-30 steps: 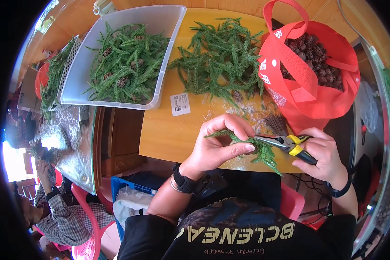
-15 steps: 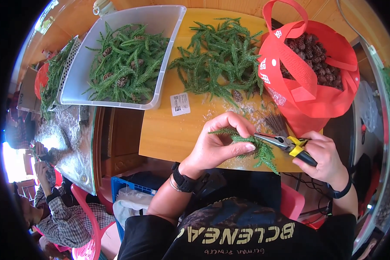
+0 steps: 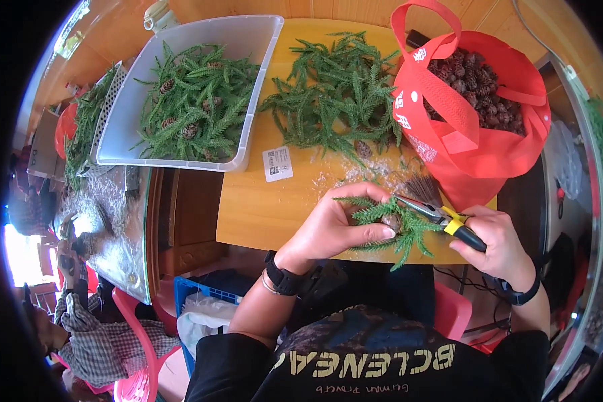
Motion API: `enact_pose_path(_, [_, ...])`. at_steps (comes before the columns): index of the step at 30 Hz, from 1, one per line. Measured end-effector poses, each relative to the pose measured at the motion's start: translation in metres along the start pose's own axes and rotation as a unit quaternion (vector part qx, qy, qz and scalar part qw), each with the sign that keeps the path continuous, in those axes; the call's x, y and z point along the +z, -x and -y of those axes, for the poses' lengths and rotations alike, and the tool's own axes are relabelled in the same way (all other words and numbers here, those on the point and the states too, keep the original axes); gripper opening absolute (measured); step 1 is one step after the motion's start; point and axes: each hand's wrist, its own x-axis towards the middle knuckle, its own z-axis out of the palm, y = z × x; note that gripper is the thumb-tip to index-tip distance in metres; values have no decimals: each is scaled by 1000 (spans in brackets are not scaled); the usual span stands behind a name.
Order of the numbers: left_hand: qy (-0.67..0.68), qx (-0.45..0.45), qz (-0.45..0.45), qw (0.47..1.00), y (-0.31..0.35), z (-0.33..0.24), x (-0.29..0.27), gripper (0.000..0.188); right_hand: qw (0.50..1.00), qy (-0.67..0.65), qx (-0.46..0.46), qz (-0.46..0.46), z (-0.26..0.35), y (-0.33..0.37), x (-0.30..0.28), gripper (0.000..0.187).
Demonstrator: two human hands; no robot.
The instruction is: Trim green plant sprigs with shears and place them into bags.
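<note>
My left hand point(image 3: 345, 224) pinches a green artificial pine sprig point(image 3: 412, 234) above the near edge of the table. A brown pine cone point(image 3: 391, 222) sits among its needles, beside my thumb. In my right hand point(image 3: 496, 244) is a pair of needle-nose pliers point(image 3: 457, 224) with black and yellow handles. The jaws point left and meet the top of the sprig by my left fingertips; what they grip there is too small to tell. Just beyond lies a bundle of thin brown stems point(image 3: 420, 187).
Loose green sprigs point(image 3: 335, 100) cover the far part of the yellow table point(image 3: 261, 214). A clear plastic bin point(image 3: 238, 161) of sprigs with cones stands left, a red bag point(image 3: 476, 181) of pine cones right. Another person point(image 3: 100, 342) works at the glass-topped table on the left.
The sprig has turned in my left hand, so the pine cone now shows. Both hands stay close together, the pliers still at the sprig. The whole view has shifted slightly.
</note>
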Motion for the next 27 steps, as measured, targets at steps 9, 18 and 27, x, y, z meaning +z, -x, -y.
enact_pose_path(9, [22, 3, -11, 1000, -1, 0, 8, 33, 999, -44, -26, -7, -6, 7, 0, 23])
enact_pose_path(18, [30, 1, -53, 998, 1, 2, 6, 36, 981, -70, 181, 2, -13, 40, -5, 28])
enact_pose_path(27, [55, 7, -64, 996, 0, -3, 4, 30, 980, 89, 180, -13, -68, 77, 17, 24])
